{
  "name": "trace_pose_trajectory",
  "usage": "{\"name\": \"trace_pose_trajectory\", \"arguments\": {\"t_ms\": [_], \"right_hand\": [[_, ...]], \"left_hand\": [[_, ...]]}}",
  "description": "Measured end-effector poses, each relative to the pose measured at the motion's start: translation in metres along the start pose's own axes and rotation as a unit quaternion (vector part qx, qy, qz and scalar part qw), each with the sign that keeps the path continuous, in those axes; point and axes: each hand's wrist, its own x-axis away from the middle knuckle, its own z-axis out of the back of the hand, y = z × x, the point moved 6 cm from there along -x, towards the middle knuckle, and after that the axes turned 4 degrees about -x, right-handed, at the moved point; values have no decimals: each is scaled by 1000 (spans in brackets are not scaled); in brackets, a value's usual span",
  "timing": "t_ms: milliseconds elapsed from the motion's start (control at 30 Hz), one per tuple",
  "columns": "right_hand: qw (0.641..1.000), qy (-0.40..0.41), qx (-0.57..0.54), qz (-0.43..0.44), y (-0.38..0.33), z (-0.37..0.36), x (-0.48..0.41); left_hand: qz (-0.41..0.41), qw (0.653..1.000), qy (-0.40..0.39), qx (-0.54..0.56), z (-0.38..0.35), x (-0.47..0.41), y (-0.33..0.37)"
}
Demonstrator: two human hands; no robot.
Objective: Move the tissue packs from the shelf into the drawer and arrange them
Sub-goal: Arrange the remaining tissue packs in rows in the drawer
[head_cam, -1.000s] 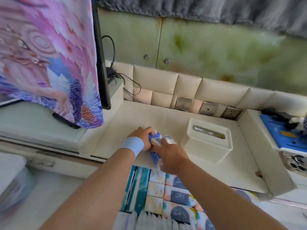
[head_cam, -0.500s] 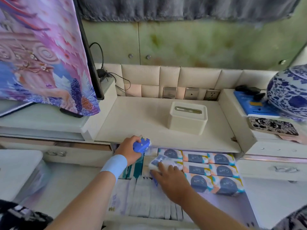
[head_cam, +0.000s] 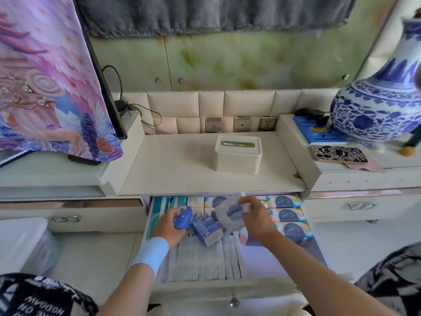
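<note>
Fingers (head_cam: 245, 202) clasp packs: left hand (head_cam: 169, 227) blue pack (head_cam: 183, 219), right hand (head_cam: 258, 222) pale pack (head_cam: 229, 215), above crowded drawer (head_cam: 227, 285).

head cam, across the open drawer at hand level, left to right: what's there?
teal packs → left hand gripping a dark blue pack → loose blue pack → white pack pinched by the right hand → orange-and-blue packs

Shelf (head_cam: 182, 174): cream, bears one white tissue box (head_cam: 238, 153), right of centre. Drawer (head_cam: 227, 286) below, open: packs (head_cam: 288, 215) in rows back right, teal packs (head_cam: 161, 206) left, white packs (head_cam: 205, 263) upright in front.
</note>
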Motion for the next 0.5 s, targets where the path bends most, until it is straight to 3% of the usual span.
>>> {"name": "trace_pose_trajectory", "arguments": {"t_ms": [133, 200, 267, 367, 433, 500], "right_hand": [[976, 7, -200, -86, 21, 16, 4], [966, 5, -233, -112, 21, 20, 8], [960, -16, -254, -119, 18, 19, 7], [957, -64, -262, -108, 7, 16, 6], [952, -84, -279, -94, 1, 17, 5], [944, -79, -309, -82, -1, 20, 3]], "left_hand": [[2, 997, 33, -65, 7, -5, 15], [-44, 987, 72, -140, 16, -9, 40], [-99, 984, 96, -114, 21, -5, 73], [-140, 990, -8, -32, 8, 9, 119], [-128, 985, -112, -21, -12, 18, 135], [-126, 979, -162, -19, -26, 21, 140]]}}
